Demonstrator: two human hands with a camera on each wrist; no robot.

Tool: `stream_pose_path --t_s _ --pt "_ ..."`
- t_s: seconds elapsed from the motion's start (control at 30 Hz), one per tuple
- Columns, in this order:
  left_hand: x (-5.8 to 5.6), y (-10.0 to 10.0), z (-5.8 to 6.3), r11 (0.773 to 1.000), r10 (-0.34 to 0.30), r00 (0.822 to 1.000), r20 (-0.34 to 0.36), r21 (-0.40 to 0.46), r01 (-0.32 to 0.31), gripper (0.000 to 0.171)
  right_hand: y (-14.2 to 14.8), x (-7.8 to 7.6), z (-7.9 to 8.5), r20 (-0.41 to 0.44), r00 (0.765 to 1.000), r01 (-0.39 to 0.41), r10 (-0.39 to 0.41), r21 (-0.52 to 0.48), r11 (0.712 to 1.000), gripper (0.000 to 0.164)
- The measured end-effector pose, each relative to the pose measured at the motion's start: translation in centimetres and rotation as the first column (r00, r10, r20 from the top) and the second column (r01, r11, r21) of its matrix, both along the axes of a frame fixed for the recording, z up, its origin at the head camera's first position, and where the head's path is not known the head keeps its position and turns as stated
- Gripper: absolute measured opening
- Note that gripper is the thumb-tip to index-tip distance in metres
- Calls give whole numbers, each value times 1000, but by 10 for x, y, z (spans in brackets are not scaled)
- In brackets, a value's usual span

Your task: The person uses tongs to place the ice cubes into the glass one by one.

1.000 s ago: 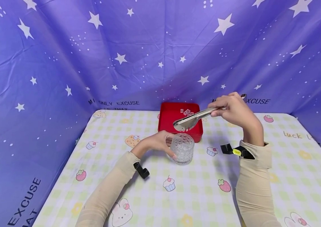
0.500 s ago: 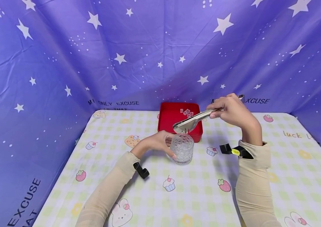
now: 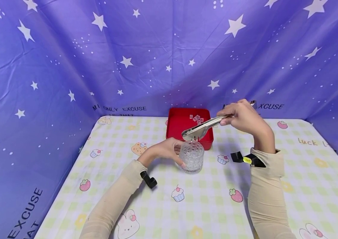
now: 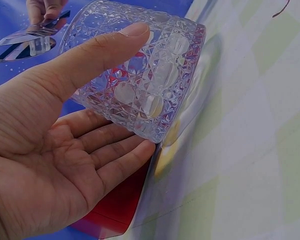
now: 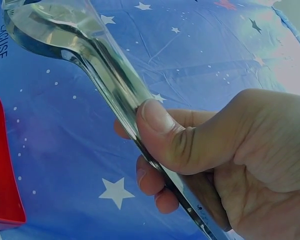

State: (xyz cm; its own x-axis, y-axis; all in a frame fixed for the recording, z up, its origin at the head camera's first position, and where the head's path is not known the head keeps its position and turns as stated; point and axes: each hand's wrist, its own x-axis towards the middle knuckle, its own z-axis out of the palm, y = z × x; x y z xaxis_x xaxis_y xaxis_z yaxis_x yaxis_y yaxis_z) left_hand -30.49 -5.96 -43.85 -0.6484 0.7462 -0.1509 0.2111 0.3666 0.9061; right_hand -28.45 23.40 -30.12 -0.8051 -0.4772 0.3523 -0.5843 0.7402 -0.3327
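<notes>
A clear patterned drinking glass (image 3: 192,156) stands upright on the tablecloth. My left hand (image 3: 167,150) holds its side, thumb across the front and fingers behind, as the left wrist view shows. Metal tongs (image 3: 200,127) are gripped in my right hand (image 3: 241,116), thumb on one arm and fingers round the other. Their broad ends slant down to just above the rim of the glass. Between those ends, in the left wrist view, sits a clear ice-like cube (image 4: 39,46). Through the patterned wall some clear pieces (image 4: 164,70) show inside the glass.
Behind the glass is a red tray (image 3: 176,122) with several clear cubes (image 3: 197,118) at its far right. A patterned tablecloth (image 3: 210,205) covers the table, and a blue star-printed curtain (image 3: 157,39) hangs along the back and sides.
The tongs have dipped slightly toward the rim of the glass, and my right hand has shifted a little left. My left hand and the glass have stayed in place.
</notes>
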Motion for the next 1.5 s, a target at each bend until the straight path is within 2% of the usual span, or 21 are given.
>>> stream_pose_path --t_s 0.2,0.97,1.17,1.3,1.5 --pt "0 0 0 1000 -1 1000 -3 7 1 80 -1 0 0 22 1000 5 -5 8 1000 22" --pt "1 0 1 1000 -2 1000 -23 0 2 78 -3 0 0 12 1000 15 -15 9 1000 21" --pt "0 0 2 1000 -1 1000 -14 2 1 69 -5 -1 -1 -34 999 35 -36 -15 999 22" --pt "0 -1 2 1000 8 1000 -4 -1 -8 72 -11 -4 -5 -81 993 84 -86 -33 996 24" --pt "1 -1 2 1000 10 1000 11 0 -10 80 -21 -7 -9 -188 961 198 -201 -37 980 21"
